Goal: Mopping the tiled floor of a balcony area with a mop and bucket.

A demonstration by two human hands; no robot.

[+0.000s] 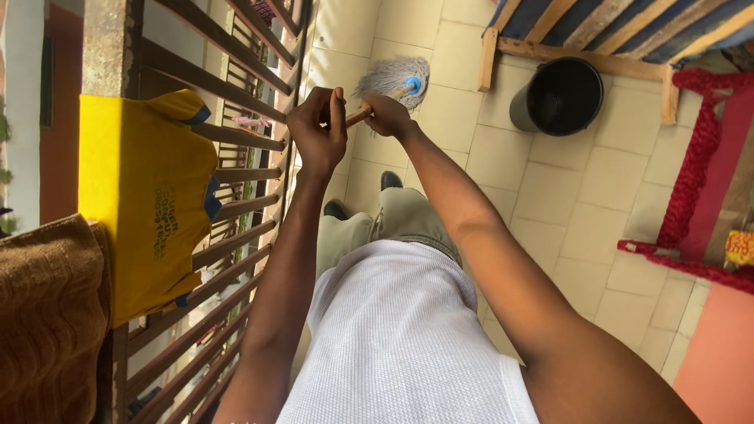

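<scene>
A string mop (393, 78) with a grey head and a blue socket rests on the pale tiled floor (565, 188) ahead of my feet. Its wooden handle (358, 116) runs back toward me. My left hand (318, 132) is wrapped around the handle's upper end. Just beyond it my right hand (386, 116) grips the handle lower down. Both arms stretch forward over my white shirt and light trousers.
A black bucket (559, 96) stands on the tiles at the upper right, beside a wooden frame (581, 59). A metal railing (228, 141) runs along the left, with a yellow shirt (141, 212) and a brown towel (47, 314) hung on it. Red woven furniture (699, 173) stands at the right.
</scene>
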